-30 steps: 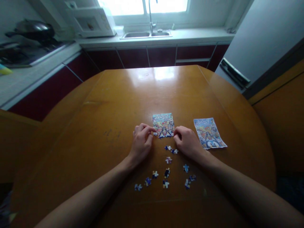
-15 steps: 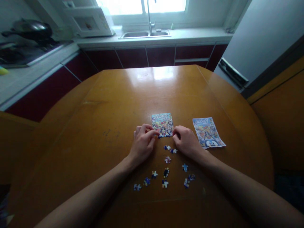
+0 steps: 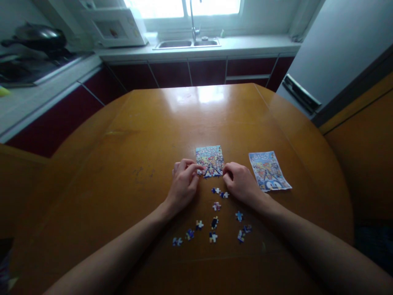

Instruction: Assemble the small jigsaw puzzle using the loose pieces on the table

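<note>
A partly assembled jigsaw puzzle (image 3: pixel 210 159) lies flat on the wooden table, crowded with small colourful figures; its bottom edge is uneven. At its lower left is my left hand (image 3: pixel 185 178), index finger stretched onto the puzzle and thumb held apart from it. My right hand (image 3: pixel 239 180) is closed, its curled fingertips against the puzzle's lower right edge. Nearer to me lie loose pieces: a blue-and-white pair (image 3: pixel 220 192), a pinkish piece (image 3: pixel 216 206), a dark piece (image 3: pixel 214 223), a light blue piece (image 3: pixel 239 216) and several others.
Right of my right hand lies a creased paper picture sheet (image 3: pixel 268 170) with a matching design. Beyond the table (image 3: pixel 153 123) are a counter with a sink (image 3: pixel 176 44), a microwave (image 3: pixel 113 28), a wok (image 3: pixel 41 37) on the stove, and a fridge (image 3: pixel 334 49) at right.
My left index finger has shifted slightly left and up along the puzzle's lower left, uncovering more of the bottom edge. The right hand and loose pieces stay put.
</note>
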Motion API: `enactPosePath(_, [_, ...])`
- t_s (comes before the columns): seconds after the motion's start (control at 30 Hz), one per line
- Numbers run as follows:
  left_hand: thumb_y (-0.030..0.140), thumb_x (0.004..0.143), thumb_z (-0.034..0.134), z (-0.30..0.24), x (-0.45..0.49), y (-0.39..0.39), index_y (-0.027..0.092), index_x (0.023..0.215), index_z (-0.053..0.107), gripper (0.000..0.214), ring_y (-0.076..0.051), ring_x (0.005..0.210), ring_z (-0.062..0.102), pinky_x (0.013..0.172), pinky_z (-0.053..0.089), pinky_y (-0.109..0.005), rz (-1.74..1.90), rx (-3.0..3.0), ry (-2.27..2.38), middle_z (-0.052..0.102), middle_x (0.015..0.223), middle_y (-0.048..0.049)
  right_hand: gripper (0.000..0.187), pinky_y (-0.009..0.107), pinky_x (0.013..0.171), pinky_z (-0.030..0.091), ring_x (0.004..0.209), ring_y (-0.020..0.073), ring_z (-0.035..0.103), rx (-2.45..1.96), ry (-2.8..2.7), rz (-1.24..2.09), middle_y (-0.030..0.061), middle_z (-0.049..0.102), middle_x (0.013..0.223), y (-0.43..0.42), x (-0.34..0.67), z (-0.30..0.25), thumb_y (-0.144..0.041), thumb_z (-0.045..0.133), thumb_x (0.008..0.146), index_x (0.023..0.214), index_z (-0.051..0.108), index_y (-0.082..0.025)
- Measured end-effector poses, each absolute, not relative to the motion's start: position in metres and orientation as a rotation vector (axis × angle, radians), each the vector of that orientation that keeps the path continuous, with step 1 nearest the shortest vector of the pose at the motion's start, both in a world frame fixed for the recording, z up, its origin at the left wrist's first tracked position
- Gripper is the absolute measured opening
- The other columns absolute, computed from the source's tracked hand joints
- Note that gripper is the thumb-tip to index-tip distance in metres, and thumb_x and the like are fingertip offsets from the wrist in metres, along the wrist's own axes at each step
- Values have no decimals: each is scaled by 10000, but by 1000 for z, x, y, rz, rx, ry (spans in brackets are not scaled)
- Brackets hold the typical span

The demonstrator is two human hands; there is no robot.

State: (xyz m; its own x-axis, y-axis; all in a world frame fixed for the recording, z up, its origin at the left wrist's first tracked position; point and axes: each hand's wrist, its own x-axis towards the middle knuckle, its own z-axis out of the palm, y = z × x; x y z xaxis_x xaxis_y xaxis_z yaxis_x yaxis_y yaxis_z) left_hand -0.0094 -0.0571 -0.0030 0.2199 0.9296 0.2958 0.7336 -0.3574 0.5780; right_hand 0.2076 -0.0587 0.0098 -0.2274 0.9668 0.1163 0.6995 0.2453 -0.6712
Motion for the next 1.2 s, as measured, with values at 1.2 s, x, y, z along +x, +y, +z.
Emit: enactPosePath(1.2, [46,860,498,1,-10,-56,209,863,652,225,-215,971,524,874,448,-383,1095,1996,1507,595,940,-39,146,309,704,428,737,181,602,-1504,-2000,729,50,674,786,-57,211,13,-111,506,816,759,613,-193])
